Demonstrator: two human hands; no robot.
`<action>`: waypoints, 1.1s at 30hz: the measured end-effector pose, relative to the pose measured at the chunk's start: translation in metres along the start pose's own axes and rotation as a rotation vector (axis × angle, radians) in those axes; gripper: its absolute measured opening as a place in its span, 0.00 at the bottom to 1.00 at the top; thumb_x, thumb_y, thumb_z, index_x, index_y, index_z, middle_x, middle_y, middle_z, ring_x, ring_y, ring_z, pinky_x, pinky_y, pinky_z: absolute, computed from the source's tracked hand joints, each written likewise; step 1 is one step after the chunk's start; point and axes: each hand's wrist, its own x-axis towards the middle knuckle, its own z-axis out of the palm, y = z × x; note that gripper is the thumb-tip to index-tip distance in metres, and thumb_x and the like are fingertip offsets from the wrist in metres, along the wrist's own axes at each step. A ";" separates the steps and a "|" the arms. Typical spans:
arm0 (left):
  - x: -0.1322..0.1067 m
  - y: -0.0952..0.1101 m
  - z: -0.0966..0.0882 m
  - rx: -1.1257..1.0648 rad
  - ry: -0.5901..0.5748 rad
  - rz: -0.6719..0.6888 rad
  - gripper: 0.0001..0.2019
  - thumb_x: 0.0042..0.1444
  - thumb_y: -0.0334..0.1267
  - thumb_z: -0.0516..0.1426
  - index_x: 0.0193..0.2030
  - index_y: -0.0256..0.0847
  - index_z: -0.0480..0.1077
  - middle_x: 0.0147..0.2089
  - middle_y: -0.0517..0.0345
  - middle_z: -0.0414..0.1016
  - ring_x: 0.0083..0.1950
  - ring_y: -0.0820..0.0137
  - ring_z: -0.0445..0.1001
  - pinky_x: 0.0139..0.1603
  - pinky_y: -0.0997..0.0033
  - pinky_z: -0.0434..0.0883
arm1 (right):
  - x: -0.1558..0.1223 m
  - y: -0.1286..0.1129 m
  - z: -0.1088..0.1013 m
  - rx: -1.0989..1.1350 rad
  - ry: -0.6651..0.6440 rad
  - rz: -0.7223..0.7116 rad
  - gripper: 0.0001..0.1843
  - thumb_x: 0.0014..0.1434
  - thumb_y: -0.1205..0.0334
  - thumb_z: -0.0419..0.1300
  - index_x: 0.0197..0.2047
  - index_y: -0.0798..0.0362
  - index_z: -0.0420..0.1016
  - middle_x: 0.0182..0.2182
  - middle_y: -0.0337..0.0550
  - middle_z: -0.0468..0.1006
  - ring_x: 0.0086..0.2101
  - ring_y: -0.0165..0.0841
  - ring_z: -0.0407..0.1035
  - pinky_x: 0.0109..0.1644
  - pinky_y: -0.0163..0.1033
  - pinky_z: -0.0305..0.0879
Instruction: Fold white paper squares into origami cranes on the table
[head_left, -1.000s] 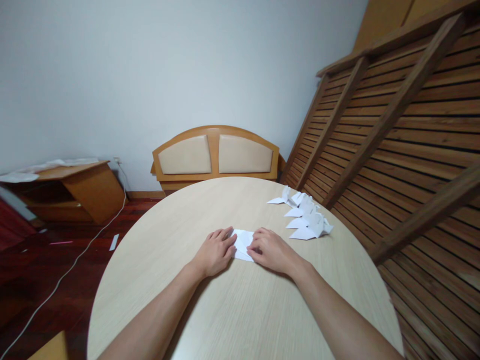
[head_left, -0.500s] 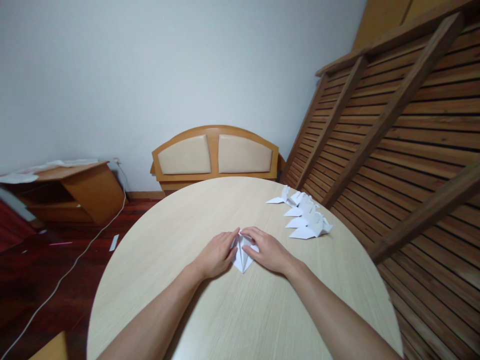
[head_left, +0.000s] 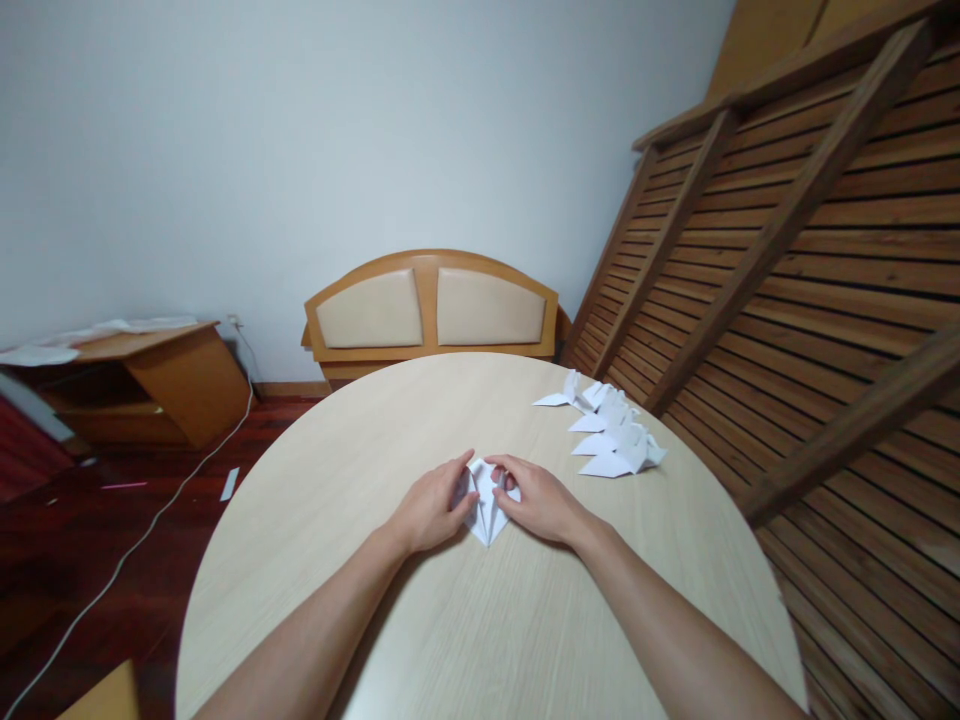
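A piece of white folded paper (head_left: 487,522) lies on the round table (head_left: 450,630), its pointed end toward me and creases running down its middle. My left hand (head_left: 433,505) grips its left side, the index finger near the top edge and the thumb on the inner flap. On the opposite side my right hand (head_left: 541,502) pinches the right flap between curled fingers and thumb. Parts of both side flaps are hidden under the fingers.
Several folded white paper figures (head_left: 616,440) stand in a row near the table's right edge. A slatted wooden frame (head_left: 750,290) leans close by on the right. Behind the table is a padded headboard (head_left: 430,300); a low desk (head_left: 195,385) stands at left.
My fingers have shifted a little apart on the folded paper, and its upper middle now shows more. The left thumb has moved up along the flap. The paper figures stay put.
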 end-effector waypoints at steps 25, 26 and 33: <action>-0.001 -0.004 -0.007 -0.126 -0.016 -0.003 0.29 0.53 0.27 0.52 0.63 0.38 0.62 0.55 0.49 0.75 0.54 0.62 0.74 0.57 0.63 0.68 | -0.002 0.009 -0.009 -0.072 -0.048 -0.072 0.08 0.56 0.71 0.59 0.37 0.52 0.78 0.40 0.45 0.81 0.43 0.37 0.73 0.49 0.40 0.65; -0.002 -0.003 -0.007 -0.127 -0.014 -0.001 0.27 0.53 0.27 0.52 0.61 0.39 0.63 0.54 0.50 0.76 0.53 0.62 0.74 0.56 0.63 0.69 | -0.002 0.009 -0.009 -0.075 -0.044 -0.057 0.08 0.58 0.69 0.59 0.38 0.52 0.78 0.40 0.45 0.81 0.42 0.37 0.73 0.48 0.39 0.65; -0.003 0.000 -0.009 -0.132 -0.005 -0.015 0.12 0.54 0.29 0.53 0.45 0.43 0.65 0.44 0.57 0.77 0.42 0.66 0.75 0.45 0.68 0.69 | -0.002 0.009 -0.011 -0.074 -0.027 0.060 0.10 0.68 0.60 0.53 0.42 0.51 0.75 0.38 0.45 0.81 0.37 0.35 0.73 0.41 0.37 0.63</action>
